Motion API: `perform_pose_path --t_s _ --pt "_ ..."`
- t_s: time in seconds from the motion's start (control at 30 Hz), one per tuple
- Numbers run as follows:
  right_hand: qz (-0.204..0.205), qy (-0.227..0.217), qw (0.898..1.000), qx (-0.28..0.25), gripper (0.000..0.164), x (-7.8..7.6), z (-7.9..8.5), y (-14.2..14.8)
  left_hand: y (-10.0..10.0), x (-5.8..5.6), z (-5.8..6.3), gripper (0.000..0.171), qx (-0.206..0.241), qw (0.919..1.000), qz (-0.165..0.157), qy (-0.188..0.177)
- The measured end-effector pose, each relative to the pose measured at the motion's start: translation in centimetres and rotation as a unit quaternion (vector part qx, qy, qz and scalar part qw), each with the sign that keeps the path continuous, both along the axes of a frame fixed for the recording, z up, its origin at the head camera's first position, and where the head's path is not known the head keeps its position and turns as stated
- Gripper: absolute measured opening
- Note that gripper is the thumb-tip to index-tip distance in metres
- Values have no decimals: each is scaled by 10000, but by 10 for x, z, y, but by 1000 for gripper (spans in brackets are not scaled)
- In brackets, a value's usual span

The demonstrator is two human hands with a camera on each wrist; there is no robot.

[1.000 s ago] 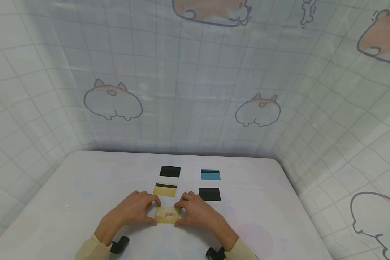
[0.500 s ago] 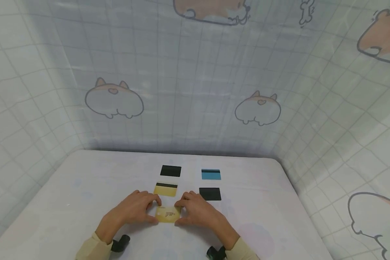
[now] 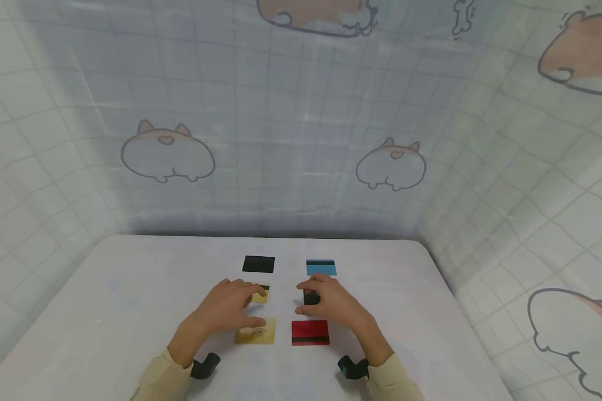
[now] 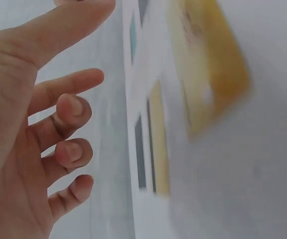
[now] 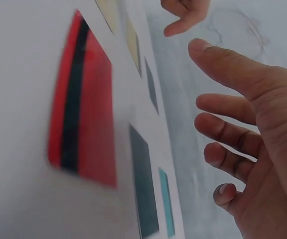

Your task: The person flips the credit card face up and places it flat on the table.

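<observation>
My left hand (image 3: 223, 306) hovers with parted, loosely bent fingers over a gold card (image 3: 262, 335) with writing and a yellow card (image 3: 262, 297) with a dark stripe, partly covering both. In the left wrist view nothing lies between the fingers (image 4: 73, 107), and the gold card (image 4: 218, 64) is apart from them. My right hand (image 3: 338, 301) is likewise raised and holds nothing, hiding much of a black card (image 3: 311, 299). Nearer the body lies a red card (image 3: 310, 326) with a black stripe; the right wrist view shows this red card (image 5: 98, 104) clear of the fingers (image 5: 223, 124).
Behind the hands lie another black card (image 3: 258, 264) and a blue card (image 3: 321, 269) with a dark stripe. The cards form two columns on a white table (image 3: 105, 312). A grid-patterned curtain (image 3: 281, 139) surrounds the back and sides. Dark wrist devices (image 3: 205, 366) sit below both wrists.
Both hands have let go of the gold card, risen and moved apart, the right one farther to the right. The red card, hidden before under the right hand, now shows.
</observation>
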State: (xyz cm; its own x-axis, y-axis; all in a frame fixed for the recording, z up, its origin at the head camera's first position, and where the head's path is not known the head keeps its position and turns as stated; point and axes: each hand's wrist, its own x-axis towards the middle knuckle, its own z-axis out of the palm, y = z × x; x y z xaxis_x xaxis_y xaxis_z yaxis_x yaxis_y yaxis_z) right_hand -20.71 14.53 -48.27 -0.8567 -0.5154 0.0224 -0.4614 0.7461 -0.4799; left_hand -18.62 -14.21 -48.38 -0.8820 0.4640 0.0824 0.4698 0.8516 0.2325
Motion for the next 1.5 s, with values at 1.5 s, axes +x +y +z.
perform_pose_path --t_s 1.5 --pt "-385 -1469 9761 1553 45 23 5 26 75 13 -29 48 -148 9982 -502 -305"
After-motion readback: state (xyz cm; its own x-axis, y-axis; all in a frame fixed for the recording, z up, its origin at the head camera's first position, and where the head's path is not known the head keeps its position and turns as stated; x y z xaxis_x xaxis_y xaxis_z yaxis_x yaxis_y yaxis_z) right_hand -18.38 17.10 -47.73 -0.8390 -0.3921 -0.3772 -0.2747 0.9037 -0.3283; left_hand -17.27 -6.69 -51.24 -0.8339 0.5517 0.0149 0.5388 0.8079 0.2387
